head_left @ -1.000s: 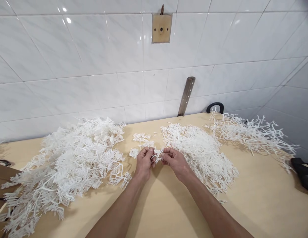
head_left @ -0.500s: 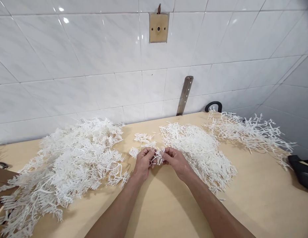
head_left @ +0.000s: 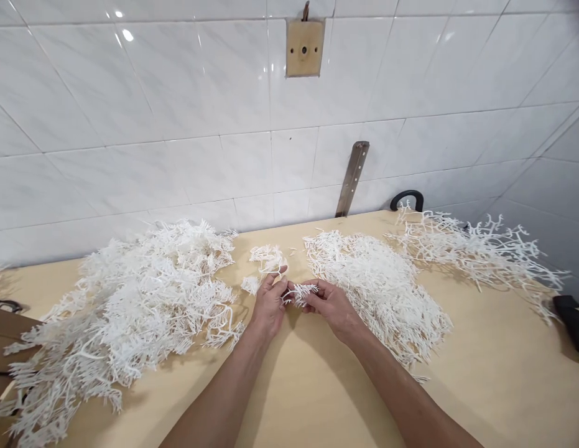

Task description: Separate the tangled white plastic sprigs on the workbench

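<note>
Between my hands is a small white branching plastic sprig (head_left: 302,292) with fine comb-like tips. My left hand (head_left: 270,305) pinches its stem end, the index finger partly raised. My right hand (head_left: 330,305) has thumb and fingers closed on the sprig's other side. Just beyond my left hand lie a few loose white sprigs (head_left: 267,256) and a small white clump (head_left: 250,285). A heap of short white pieces (head_left: 373,286) spreads close to my right hand. To the left rises a larger tangled pile of white sprigs (head_left: 149,298).
Bare white branched stems (head_left: 471,249) lie at the right rear of the wooden table (head_left: 312,398). Behind them shows a black curved handle (head_left: 407,198). A black object (head_left: 571,323) sits at the right edge, a brown box (head_left: 12,342) at the left. A tiled wall (head_left: 177,93) stands behind.
The sprig between my hands has turned, its comb-like tips now showing toward the right. My left index finger has lifted. The camera view has shifted slightly.
</note>
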